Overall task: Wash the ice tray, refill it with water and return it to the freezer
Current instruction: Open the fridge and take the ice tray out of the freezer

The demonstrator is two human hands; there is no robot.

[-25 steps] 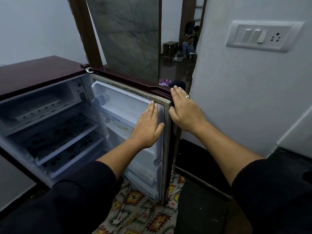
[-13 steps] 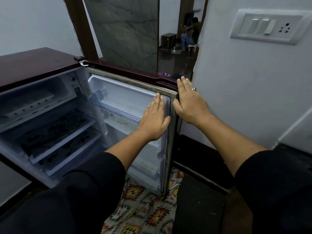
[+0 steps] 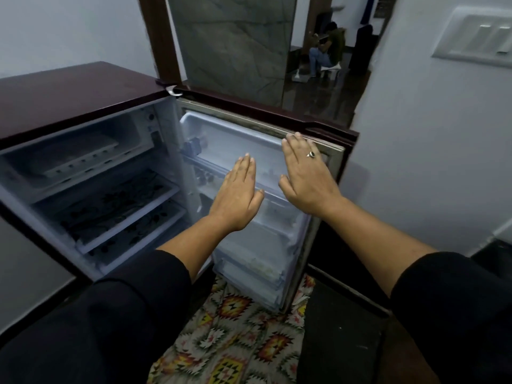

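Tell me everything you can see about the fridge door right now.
The fridge door stands wide open. Maroon outside, white moulded plastic inside with a grey gasket round its edge and shelf racks down it. The left hand and right hand lie flat, fingers straight, over its inner side; contact is unclear.

Switch plate (image 3: 482, 34) cut off by the right edge — freezer tray (image 3: 80, 159) blurred.

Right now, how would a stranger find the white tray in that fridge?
Start at the open maroon fridge. Look in its topmost compartment, above the two patterned shelves. The white tray lies flat there; unlike the dark-patterned shelves, it is plain white with a row of small slots along its front edge.
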